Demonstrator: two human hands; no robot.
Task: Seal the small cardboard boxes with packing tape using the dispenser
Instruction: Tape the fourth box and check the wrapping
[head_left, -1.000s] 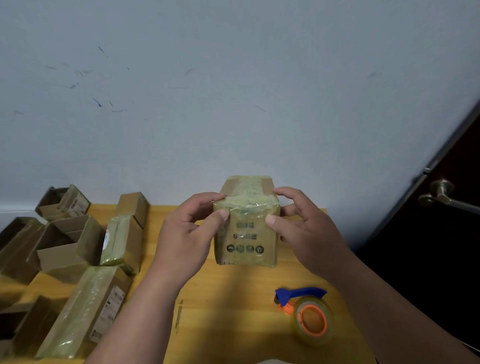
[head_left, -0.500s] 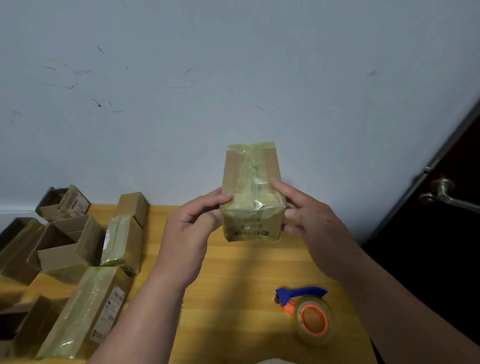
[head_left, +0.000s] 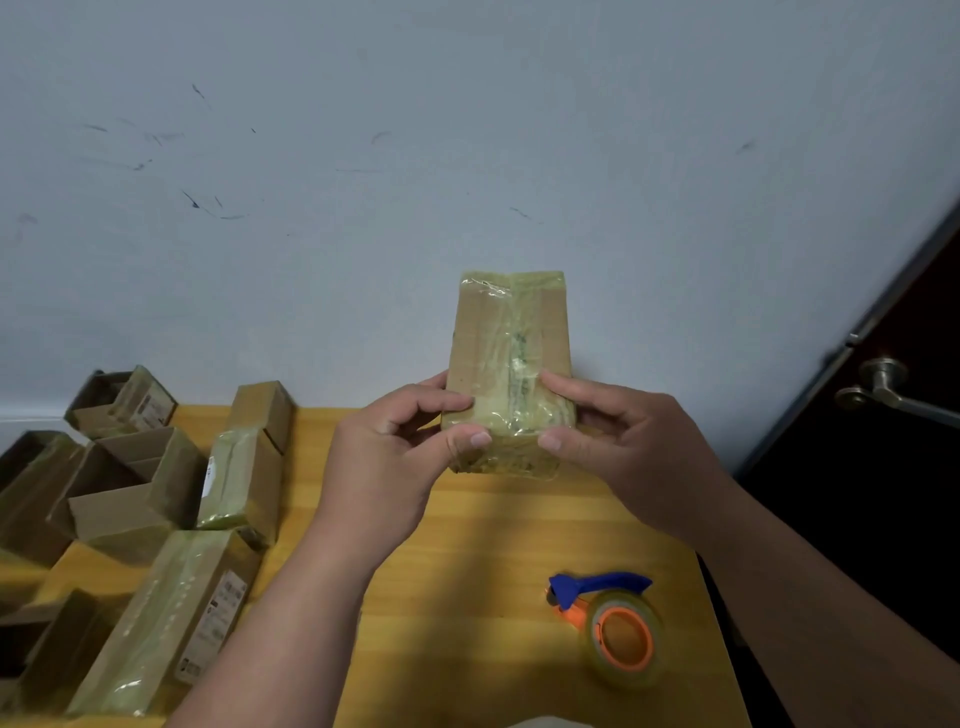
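Brown box (head_left: 511, 332), blue/orange dispenser (head_left: 608, 618)

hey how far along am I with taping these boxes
Done, it seems: two taped boxes lie at left. In hand: both hands, left and right, hold a box above the table, tape already along its top seam, thumbs pressing its near end. The dispenser lies idle. Left: at least one open box, maybe more, still unsealed.

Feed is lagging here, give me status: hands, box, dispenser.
Left hand and right hand both grip taped cardboard box, held up above table. Tape dispenser lies idle near right forearm. Nothing in the way.
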